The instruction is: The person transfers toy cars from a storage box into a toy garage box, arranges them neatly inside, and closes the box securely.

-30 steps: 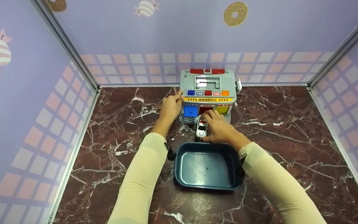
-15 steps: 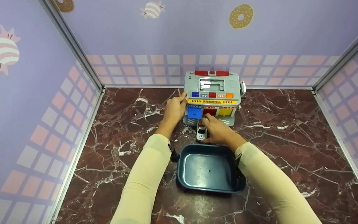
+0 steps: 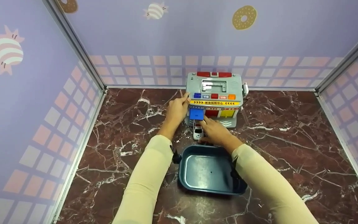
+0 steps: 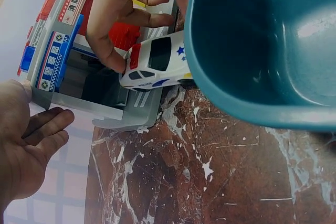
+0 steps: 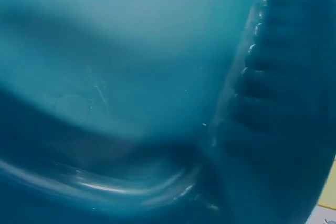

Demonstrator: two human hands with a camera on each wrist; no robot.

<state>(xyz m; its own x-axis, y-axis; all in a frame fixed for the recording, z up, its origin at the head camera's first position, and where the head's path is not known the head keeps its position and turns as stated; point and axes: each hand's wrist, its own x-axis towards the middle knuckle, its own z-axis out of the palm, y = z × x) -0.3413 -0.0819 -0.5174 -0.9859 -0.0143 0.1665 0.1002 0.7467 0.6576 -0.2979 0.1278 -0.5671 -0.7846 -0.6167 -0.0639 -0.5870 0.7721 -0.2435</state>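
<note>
A grey toy garage (image 3: 213, 81) stands against the back wall, its blue door (image 3: 196, 114) swung up and outward. In the left wrist view the doorway (image 4: 97, 85) beneath it shows dark. My right hand (image 3: 214, 132) holds a white toy police car (image 3: 198, 132) by its ends, fingertips at the garage end and thumb toward the basin. The car's red-marked end is right at the doorway's ramp. My left hand (image 3: 178, 109) holds the garage's left side, one finger up at the roof edge and the others bent against the side wall (image 4: 86, 106).
A dark teal basin (image 3: 183, 183) sits just in front of the car, under my right forearm; its inside fills the right wrist view. Red (image 3: 211, 113) and yellow (image 3: 227, 113) doors on the garage are down. Purple walls enclose the marbled red-brown surface (image 3: 129, 124).
My right hand has slid the police car leftward, from before the red door to the blue doorway. The blue door has tilted further up. The left hand stays at the garage's side.
</note>
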